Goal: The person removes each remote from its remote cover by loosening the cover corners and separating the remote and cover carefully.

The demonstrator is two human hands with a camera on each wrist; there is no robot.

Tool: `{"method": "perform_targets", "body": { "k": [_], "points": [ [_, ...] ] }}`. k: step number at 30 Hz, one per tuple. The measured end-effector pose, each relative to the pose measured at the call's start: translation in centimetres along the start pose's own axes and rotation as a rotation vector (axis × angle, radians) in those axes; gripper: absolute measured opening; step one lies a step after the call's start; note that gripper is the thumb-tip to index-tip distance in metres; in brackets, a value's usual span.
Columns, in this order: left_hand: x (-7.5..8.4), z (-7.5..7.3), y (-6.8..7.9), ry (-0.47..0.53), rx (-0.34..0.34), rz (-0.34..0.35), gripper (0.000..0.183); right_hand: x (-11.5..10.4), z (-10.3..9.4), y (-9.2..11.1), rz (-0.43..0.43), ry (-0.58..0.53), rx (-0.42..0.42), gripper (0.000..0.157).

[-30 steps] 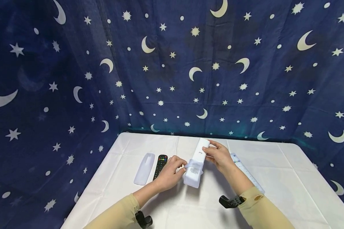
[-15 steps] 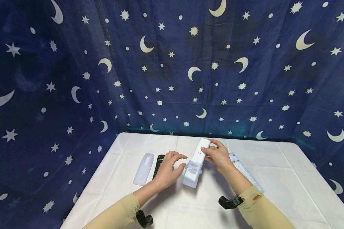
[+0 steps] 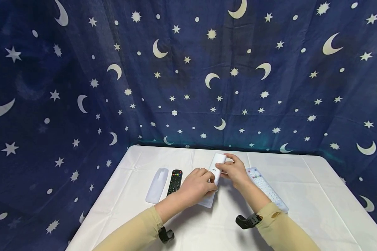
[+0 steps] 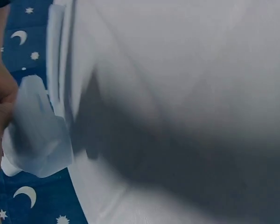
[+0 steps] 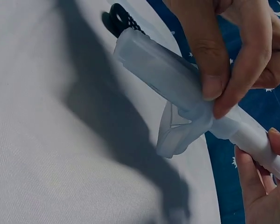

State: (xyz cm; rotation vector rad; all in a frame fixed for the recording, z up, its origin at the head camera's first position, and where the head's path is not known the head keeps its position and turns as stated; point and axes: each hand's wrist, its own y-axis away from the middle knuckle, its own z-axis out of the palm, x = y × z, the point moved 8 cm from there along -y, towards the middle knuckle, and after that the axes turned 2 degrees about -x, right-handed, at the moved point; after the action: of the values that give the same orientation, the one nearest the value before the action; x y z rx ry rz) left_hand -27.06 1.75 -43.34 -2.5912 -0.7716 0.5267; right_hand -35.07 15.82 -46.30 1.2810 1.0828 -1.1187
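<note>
A white remote control [image 3: 218, 160] is held tilted over the table, its lower part inside a translucent silicone cover [image 3: 208, 202]. My right hand [image 3: 236, 171] grips the bare far end, thumb on top and fingers beneath. With thumb and forefinger, my left hand [image 3: 197, 186] pinches the cover about midway along the remote. The right wrist view shows the cover [image 5: 158, 74] bunched at that pinch, a loose flap hanging below. In the left wrist view the cover [image 4: 42, 135] appears at the left edge, partly behind fingers.
Left of the hands lie a black remote [image 3: 175, 182] with coloured buttons and a loose translucent cover [image 3: 157, 185]. A white remote in a clear cover [image 3: 267, 188] lies right of the right forearm. The white-covered table [image 3: 308, 195] ends at a starry curtain [image 3: 188, 87].
The left hand let go of the cover, drew back left with its fingers apart, then came over the remote and pinched the cover again. The right hand shifted slightly left with the remote.
</note>
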Motion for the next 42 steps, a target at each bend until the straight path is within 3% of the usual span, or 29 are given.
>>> {"method": "perform_targets", "body": {
  "k": [4, 10, 14, 18, 21, 24, 27, 31, 34, 36, 39, 42],
  "points": [
    [0.3, 0.4, 0.1, -0.054, -0.019, 0.039, 0.007, 0.2, 0.4, 0.0, 0.006, -0.002, -0.009, 0.066],
    [1.0, 0.6, 0.7, 0.043, -0.045, 0.031, 0.008, -0.1, 1.0, -0.2, -0.029, 0.025, -0.018, 0.063],
    [1.3, 0.5, 1.3, 0.109, -0.018, 0.026, 0.005, -0.2, 1.0, -0.4, -0.039, 0.026, -0.023, 0.061],
    [0.2, 0.3, 2.0, 0.2, 0.027, -0.072, 0.012, -0.5, 0.7, -0.6, -0.045, -0.001, -0.037, 0.063],
    [-1.5, 0.3, 2.6, 0.298, 0.024, -0.225, 0.027, -0.9, 0.2, -0.7, -0.065, -0.018, -0.031, 0.064],
    [-3.7, 0.8, 3.5, 0.489, -0.015, -0.44, 0.04, -1.3, -0.5, -0.8, -0.073, -0.034, -0.019, 0.065],
    [-5.4, 1.9, 4.4, 0.808, -0.054, -0.655, 0.04, -1.6, -1.2, -0.9, -0.076, -0.062, -0.014, 0.067],
    [-5.5, 4.2, 5.4, 1.252, -0.172, -0.872, 0.037, -1.9, -1.4, -1.0, -0.088, -0.109, -0.032, 0.069],
    [-4.5, 5.4, 5.8, 1.478, -0.275, -0.934, 0.032, -1.9, -1.2, -1.0, -0.093, -0.121, -0.048, 0.07],
    [-3.9, 5.6, 5.8, 1.576, -0.303, -0.941, 0.03, -1.9, -1.1, -1.0, -0.094, -0.118, -0.053, 0.071],
    [-3.5, 5.6, 5.7, 1.674, -0.309, -0.931, 0.031, -1.8, -1.1, -1.0, -0.089, -0.1, -0.056, 0.07],
    [-3.4, 5.5, 5.6, 1.698, -0.309, -0.916, 0.033, -1.7, -1.2, -0.9, -0.074, -0.088, -0.05, 0.068]
  ]
}}
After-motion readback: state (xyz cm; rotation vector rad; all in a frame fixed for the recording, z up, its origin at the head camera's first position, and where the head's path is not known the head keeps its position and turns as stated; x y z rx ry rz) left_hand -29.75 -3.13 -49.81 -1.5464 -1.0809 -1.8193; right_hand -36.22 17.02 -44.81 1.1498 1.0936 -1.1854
